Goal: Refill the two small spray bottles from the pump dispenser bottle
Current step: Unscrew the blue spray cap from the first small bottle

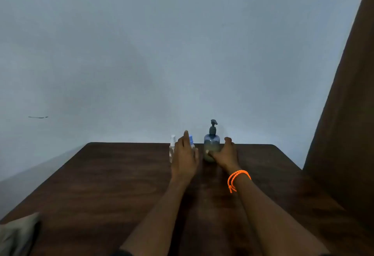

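Near to far: our right hand [224, 154] wraps loosely around the low belly of the pump bottle [211, 147], our left hand [185, 153] cups the blue-capped spray bottle [191, 143], fingers part open. All stand at the table's [101, 185] far edge, white-capped spray bottle [172, 148] leftmost. Pump bottle looks part-full, smooth, likely heaviest; we'd grip its body, spray bottles light, tippy.
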Available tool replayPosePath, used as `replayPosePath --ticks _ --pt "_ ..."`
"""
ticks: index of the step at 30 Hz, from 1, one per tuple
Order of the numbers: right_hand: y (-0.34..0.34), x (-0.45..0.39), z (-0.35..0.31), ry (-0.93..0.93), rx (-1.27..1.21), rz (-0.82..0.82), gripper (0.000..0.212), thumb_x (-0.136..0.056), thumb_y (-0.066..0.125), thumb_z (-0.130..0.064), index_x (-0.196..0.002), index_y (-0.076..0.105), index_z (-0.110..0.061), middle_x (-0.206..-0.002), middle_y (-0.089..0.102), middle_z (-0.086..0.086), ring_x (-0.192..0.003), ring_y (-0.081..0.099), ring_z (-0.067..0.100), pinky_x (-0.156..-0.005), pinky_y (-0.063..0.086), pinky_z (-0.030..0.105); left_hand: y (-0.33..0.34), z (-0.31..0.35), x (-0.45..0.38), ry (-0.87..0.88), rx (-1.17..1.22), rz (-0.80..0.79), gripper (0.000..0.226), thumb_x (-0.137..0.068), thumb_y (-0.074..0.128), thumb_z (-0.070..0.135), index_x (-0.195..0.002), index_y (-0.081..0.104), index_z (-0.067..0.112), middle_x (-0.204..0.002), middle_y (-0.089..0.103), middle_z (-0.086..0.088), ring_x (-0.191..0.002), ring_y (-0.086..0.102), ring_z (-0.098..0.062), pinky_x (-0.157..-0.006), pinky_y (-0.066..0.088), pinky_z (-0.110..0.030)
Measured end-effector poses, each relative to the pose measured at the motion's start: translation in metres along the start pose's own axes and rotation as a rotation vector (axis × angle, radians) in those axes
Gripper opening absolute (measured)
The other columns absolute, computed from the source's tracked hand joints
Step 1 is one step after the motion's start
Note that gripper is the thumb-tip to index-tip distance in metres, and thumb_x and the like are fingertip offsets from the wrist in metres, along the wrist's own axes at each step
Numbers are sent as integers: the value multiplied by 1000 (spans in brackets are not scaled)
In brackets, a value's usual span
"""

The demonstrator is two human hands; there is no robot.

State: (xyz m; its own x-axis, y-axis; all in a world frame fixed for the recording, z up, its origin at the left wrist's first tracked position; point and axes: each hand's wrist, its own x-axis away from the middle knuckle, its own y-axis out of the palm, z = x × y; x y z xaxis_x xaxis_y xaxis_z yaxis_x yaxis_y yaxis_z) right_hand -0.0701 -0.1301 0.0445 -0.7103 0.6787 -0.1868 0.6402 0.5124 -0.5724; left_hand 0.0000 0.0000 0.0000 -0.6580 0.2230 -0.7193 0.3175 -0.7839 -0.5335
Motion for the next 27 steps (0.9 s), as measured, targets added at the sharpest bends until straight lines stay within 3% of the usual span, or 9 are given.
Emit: replayPosePath --ticks 6,8,10,13,15,17,20,24,27 --pt "12 -16 2 35 -119 -35 77 -62 83 -47 -126 53 -17 -116 65 5 -101 65 23 -84 56 36 1 11 -2 -165 -28 -56 53 -94 66 21 -142 52 4 -122 69 -12 -130 58 -35 -114 44 -48" --pt "10 -13 -9 24 -163 -29 57 -69 83 -39 -115 58 -17 -107 68 3 -96 66 22 -83 56 34 2 10 -4 -170 -74 -63 54 -91 71 25 -138 55 4 -116 71 -11 -126 62 -35 -100 53 -43" --pt "12 -15 -11 11 -189 -21 26 -77 77 -32 -90 62 -15 -87 70 4 -84 68 24 -80 57 37 8 7 -5 -163 -122 -85 57 -89 74 33 -135 59 4 -112 72 -10 -124 64 -35 -94 56 -42" --pt "21 -23 -8 -21 -186 -39 28 -68 71 -35 -75 59 -10 -63 65 5 -65 69 26 -70 61 48 14 7 -9 -188 -175 -130 68 -78 83 47 -128 66 5 -107 75 -10 -115 70 -35 -87 60 -43" --pt "23 -26 -3 -36 -184 -58 29 -63 67 -38 -72 58 -12 -62 67 6 -60 69 23 -62 60 50 16 9 -8 -210 -191 -157 68 -70 88 52 -119 71 8 -98 76 -6 -99 75 -30 -72 62 -37" --pt "19 -20 -4 -48 -196 -51 21 -67 75 -27 -72 57 -16 -66 66 2 -66 67 20 -65 58 42 19 7 -6 -202 -136 -159 51 -82 81 46 -117 70 11 -99 74 -5 -98 73 -28 -77 59 -38" --pt "12 -8 -6 -59 -191 -47 23 -70 81 -19 -84 62 -18 -76 65 -1 -80 68 23 -77 58 39 26 0 -2 -218 -31 -130 29 -98 62 34 -115 66 10 -108 70 -8 -106 65 -27 -89 51 -37" --pt "4 4 -2 -39 -181 -69 33 -73 84 -16 -78 53 -28 -84 64 5 -86 65 25 -84 57 42 8 8 5 -250 86 -205 34 -103 55 34 -125 62 9 -124 63 -8 -121 56 -23 -95 47 -33" --pt "-3 19 5 -23 -209 -93 35 -72 85 -17 -78 53 -30 -82 63 -7 -84 63 17 -87 57 42 -11 8 18 -237 77 -234 35 -100 60 37 -123 63 10 -135 56 -11 -136 46 -28 -97 48 -36"
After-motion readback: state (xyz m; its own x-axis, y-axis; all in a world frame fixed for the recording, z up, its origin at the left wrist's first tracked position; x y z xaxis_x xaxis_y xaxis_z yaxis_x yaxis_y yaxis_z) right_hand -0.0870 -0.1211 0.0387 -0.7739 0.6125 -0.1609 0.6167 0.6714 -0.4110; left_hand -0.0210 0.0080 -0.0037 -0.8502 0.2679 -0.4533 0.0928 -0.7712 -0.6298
